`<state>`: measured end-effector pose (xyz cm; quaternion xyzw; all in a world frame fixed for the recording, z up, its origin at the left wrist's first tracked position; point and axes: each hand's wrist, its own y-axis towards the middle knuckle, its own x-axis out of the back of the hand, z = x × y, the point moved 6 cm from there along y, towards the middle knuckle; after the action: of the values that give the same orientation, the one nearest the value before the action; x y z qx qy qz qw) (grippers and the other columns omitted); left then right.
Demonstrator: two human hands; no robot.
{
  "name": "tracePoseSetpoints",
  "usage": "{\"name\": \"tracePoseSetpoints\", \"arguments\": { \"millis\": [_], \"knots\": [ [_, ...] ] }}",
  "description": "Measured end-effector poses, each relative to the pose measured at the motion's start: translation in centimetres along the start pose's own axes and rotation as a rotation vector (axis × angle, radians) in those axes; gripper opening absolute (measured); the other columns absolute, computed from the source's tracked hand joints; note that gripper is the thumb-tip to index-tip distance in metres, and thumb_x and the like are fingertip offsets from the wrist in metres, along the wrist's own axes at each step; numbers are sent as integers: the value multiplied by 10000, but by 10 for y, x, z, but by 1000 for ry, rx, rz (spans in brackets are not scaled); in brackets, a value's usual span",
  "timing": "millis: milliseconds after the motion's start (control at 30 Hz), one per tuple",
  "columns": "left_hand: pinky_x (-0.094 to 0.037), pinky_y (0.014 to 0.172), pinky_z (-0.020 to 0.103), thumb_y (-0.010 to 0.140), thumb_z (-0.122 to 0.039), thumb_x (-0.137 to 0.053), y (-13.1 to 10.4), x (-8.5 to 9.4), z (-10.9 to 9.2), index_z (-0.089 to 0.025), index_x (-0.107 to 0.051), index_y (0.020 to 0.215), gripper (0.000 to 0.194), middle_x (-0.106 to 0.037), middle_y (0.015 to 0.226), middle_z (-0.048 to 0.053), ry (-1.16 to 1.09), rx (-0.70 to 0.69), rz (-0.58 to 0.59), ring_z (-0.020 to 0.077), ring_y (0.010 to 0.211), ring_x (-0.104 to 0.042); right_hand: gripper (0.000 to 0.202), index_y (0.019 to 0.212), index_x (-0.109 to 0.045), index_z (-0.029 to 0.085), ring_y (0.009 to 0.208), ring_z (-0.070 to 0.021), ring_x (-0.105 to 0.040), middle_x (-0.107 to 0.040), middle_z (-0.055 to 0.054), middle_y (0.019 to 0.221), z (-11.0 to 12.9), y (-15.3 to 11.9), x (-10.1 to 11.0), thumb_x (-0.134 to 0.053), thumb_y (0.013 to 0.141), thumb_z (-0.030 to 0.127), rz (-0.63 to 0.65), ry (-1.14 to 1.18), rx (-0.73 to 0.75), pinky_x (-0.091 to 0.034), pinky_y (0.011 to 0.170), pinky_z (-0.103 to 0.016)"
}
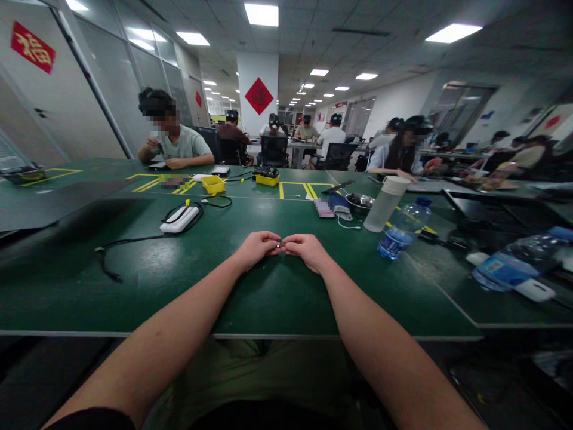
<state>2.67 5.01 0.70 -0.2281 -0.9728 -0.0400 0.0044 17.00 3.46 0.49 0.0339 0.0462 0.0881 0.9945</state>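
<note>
My left hand (259, 248) and my right hand (306, 248) meet fingertip to fingertip just above the green table (188, 292). Pinched between them is a tiny shiny metallic piece (279, 244), too small for me to name. Thumb and fingers of both hands are closed about it, so most of it is hidden. To the left lies a white power bank (179, 220) with a black cable (129, 241) running from it across the tabletop.
Right of my hands stand a frosted bottle (384, 206) and a water bottle (400, 230); another water bottle (514, 263) lies farther right. A metal bowl (360, 202) and yellow boxes (213, 185) sit beyond. A person (179, 140) sits across the table.
</note>
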Motion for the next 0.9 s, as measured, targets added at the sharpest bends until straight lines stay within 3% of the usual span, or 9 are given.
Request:
{"name": "tracePoseSetpoints", "arguments": {
  "millis": [500, 733, 900],
  "knots": [
    [-518, 700, 251, 739, -163, -650, 0, 1, 0, -120, -640, 942, 208, -687, 809, 64, -18, 5, 0, 122, 700, -646, 110, 764, -674, 107, 716, -173, -690, -697, -87, 772, 2, -2, -1, -706, 659, 113, -20, 62, -26, -563, 671, -261],
    [-516, 672, 233, 749, -155, -640, -3, -1, -3, -124, -615, 955, 210, -673, 795, 49, -53, 8, 11, 100, 655, -635, 155, 779, -668, 115, 623, -127, -656, -685, -56, 718, 2, -1, 1, -727, 644, 161, 1, 36, 18, -538, 627, -239],
    [-518, 691, 236, 744, -149, -638, -3, 0, -3, -121, -612, 946, 206, -668, 823, 53, -92, 25, -12, 98, 675, -636, 159, 778, -662, 120, 665, -144, -665, -684, -55, 709, 3, -2, 0, -722, 644, 181, 14, 68, 7, -536, 665, -261]
  ]
}}
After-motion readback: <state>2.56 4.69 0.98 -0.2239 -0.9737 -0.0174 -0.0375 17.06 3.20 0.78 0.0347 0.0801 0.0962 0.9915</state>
